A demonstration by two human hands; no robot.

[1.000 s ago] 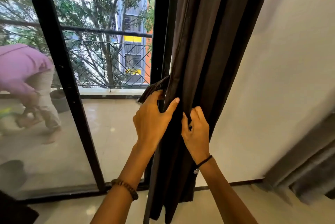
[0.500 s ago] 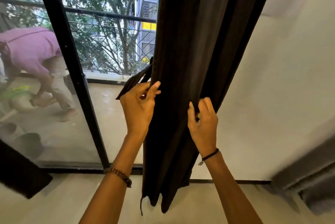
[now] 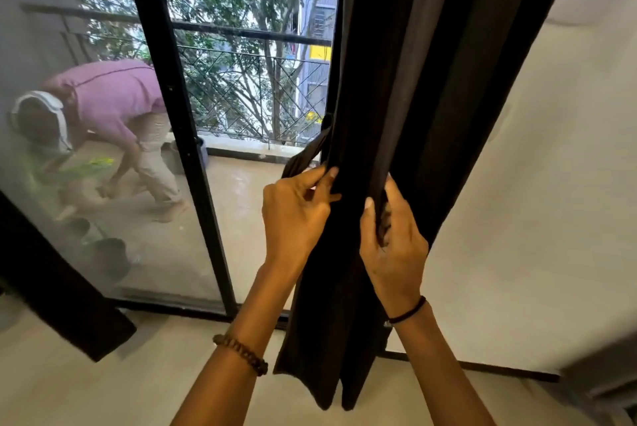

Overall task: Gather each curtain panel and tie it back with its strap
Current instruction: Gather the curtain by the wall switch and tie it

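Head view: we have both hands up on the dark curtain panel (image 3: pixel 413 98), which hangs gathered into a narrow bundle right of the black door frame (image 3: pixel 172 115) and in front of the white wall (image 3: pixel 534 184). The left hand (image 3: pixel 296 215) sits at the panel's left edge, thumb and forefinger closed in a pinch. The strap (image 3: pixel 306 156) runs down from the edge above into that hand, so we read it as holding the strap's end, though the knuckles hide part of the grip. The right hand (image 3: pixel 393 243) is level with it on the bundle's right side, fingers curled into a fold and gripping cloth. Change over the last second: the left fingers lay flatter across the panel's front, and now they have drawn back to the left edge in a tighter pinch. The right hand has shifted a bit right with its fold, so the hands bracket the bundle instead of crowding its middle. The strap hung left of the panel then and does now, so it is not yet round it. For the task, gathering on this panel looks done; wrap and tie remain. The next move likely needs the strap carried across to the right hand without spilling folds. A second dark curtain (image 3: pixel 62 298) shows at near left, state unclear. A person in a pink shirt (image 3: pixel 113 98) bends over outside the glass.
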